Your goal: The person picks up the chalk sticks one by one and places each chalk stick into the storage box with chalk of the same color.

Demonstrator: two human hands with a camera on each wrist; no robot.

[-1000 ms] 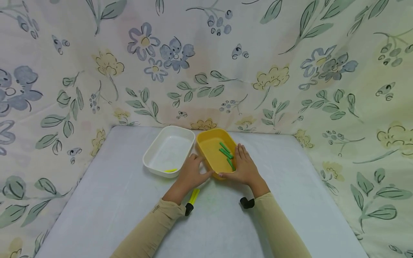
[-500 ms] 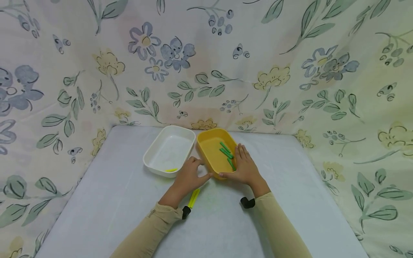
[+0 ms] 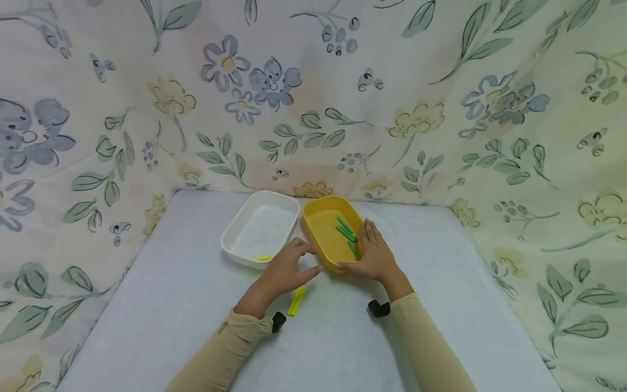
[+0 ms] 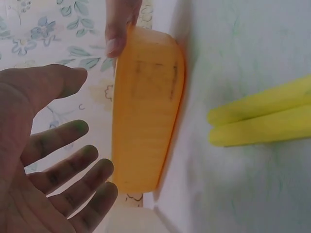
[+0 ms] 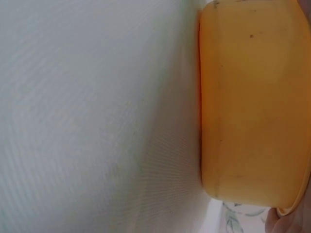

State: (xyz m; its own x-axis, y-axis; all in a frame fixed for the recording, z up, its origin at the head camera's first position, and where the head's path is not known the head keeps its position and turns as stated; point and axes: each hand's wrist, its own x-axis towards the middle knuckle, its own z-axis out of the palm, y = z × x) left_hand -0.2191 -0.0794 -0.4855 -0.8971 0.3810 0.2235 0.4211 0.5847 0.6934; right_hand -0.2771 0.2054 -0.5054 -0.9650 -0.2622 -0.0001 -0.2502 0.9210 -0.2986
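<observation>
A yellow plastic tray (image 3: 328,239) with several green sticks (image 3: 346,234) in it stands on the white-covered table. My right hand (image 3: 374,256) lies along its right side, fingers straight against the wall and thumb at the near rim. The left hand (image 3: 284,269) hovers just left of the tray's near corner, its fingers spread and loosely bent. In the left wrist view, that hand (image 4: 29,155) holds nothing and the tray's side (image 4: 146,111) stands beyond it. Two yellow sticks (image 3: 296,301) lie side by side on the table below the left hand.
A white tray (image 3: 238,215) stands left of the yellow one, with a yellow stick (image 3: 263,258) at its near end. Black wrist cameras (image 3: 278,322) show at both cuffs. Floral cloth (image 3: 313,98) hangs behind the table (image 3: 161,305) and along its sides.
The left hand has drawn back a little from the yellow tray, toward the left, exposing more of the two yellow sticks. My right hand stays on the tray. The view has shifted slightly.
</observation>
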